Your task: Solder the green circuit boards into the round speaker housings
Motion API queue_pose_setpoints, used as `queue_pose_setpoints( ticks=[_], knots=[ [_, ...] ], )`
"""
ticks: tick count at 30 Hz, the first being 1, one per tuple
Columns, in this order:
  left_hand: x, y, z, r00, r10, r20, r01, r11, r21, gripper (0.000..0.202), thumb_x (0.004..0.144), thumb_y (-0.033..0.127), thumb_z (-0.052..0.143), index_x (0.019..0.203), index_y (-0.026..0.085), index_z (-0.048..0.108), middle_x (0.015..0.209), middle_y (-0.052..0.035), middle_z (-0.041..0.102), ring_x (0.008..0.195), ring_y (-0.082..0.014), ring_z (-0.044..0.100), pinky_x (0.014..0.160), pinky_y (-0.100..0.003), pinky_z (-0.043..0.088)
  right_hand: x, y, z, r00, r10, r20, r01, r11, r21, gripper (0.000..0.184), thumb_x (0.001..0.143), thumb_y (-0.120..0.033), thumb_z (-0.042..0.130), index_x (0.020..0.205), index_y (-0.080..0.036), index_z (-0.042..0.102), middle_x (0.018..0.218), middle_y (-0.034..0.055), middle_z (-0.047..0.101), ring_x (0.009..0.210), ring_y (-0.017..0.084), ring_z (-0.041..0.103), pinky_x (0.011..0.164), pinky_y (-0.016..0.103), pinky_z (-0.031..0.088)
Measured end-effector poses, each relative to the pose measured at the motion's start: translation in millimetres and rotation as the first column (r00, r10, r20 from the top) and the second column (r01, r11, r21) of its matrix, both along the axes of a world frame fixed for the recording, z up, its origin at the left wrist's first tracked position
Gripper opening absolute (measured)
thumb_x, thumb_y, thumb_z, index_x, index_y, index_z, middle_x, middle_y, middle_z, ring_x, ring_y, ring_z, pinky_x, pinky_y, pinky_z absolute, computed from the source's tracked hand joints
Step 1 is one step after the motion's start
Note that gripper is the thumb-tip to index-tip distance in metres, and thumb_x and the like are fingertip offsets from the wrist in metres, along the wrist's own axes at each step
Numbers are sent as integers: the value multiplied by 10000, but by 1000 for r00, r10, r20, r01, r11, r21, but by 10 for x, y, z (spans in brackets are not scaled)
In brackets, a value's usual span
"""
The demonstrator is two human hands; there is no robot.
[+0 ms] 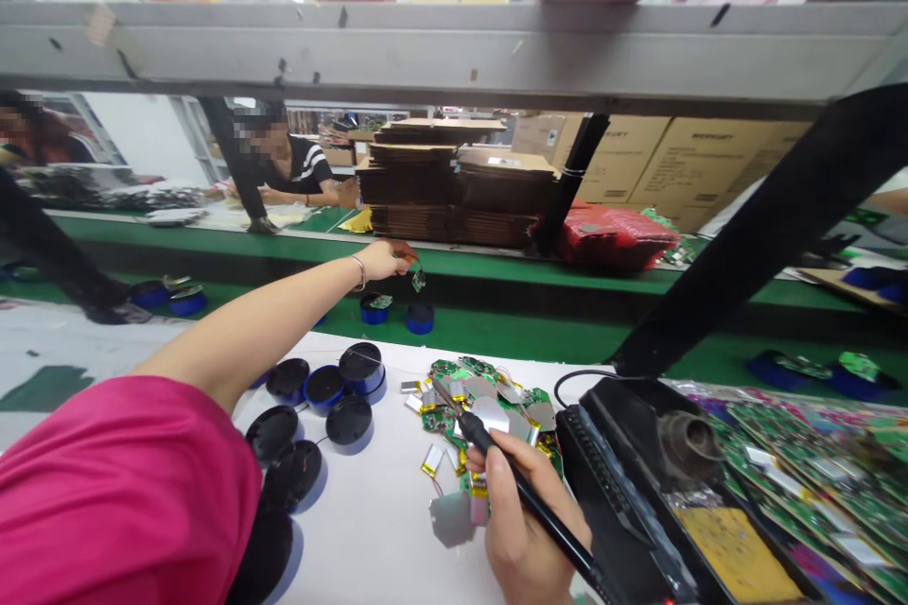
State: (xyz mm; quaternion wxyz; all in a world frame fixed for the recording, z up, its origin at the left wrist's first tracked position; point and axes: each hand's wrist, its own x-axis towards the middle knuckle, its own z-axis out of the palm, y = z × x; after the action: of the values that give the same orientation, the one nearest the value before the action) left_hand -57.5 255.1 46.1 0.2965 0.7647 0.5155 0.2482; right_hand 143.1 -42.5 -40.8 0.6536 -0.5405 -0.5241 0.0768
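My left hand [385, 260] reaches out over the green belt, its fingers pinched on a small green circuit board [418, 281] that dangles from them. Just below it, a blue round housing with a board [375, 305] and another blue housing [420, 318] stand on the belt. A black soldering iron [539, 501] is gripped in my right hand [521, 529], tip pointing up and left. Under that tip lies a pile of green boards [454, 369] and small silver batteries with yellow ends [432, 460]. Several black round housings [350, 421] sit left of the pile on the white surface.
A soldering stand [691, 454] with a yellow sponge [738, 553] is at my right, beside stacked board panels [815, 473]. Black posts [752, 236] hold up a shelf [426, 47]. Beyond the belt are cardboard stacks [418, 180], red bubble wrap [614, 236] and two people [284, 161].
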Motion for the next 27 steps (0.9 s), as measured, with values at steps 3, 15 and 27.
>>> queue_pose_setpoints(
  ticks=[3, 15, 27],
  knots=[
    [5, -12, -21, 1000, 2, 4, -2, 1000, -21, 299, 954, 327, 607, 1187, 140, 611, 1141, -83, 654, 959, -201, 662, 817, -392, 584, -6, 1, 20, 999, -7, 37, 7, 1000, -1, 209, 881, -380, 617, 955, -212, 716, 710, 4, 742, 600, 167, 714, 640, 280, 584],
    [53, 35, -322, 995, 60, -82, -65, 996, -66, 328, 950, 340, 610, 1215, 147, 604, 1206, -89, 633, 1025, -231, 648, 861, -422, 573, 92, 76, -63, 974, 108, 199, -117, 992, 37, 159, 900, -264, 602, 1035, -215, 671, 747, -3, 748, 620, 147, 724, 599, 227, 592],
    [-305, -436, -137, 966, 253, -58, -246, 964, 103, 317, 953, 338, 607, 1212, 155, 606, 1225, -97, 630, 1052, -228, 642, 894, -442, 559, 63, 153, -124, 973, 217, 82, -215, 976, -40, 210, 878, -306, 621, 1038, -186, 684, 828, 51, 748, 693, 179, 724, 626, 266, 595]
  ],
)
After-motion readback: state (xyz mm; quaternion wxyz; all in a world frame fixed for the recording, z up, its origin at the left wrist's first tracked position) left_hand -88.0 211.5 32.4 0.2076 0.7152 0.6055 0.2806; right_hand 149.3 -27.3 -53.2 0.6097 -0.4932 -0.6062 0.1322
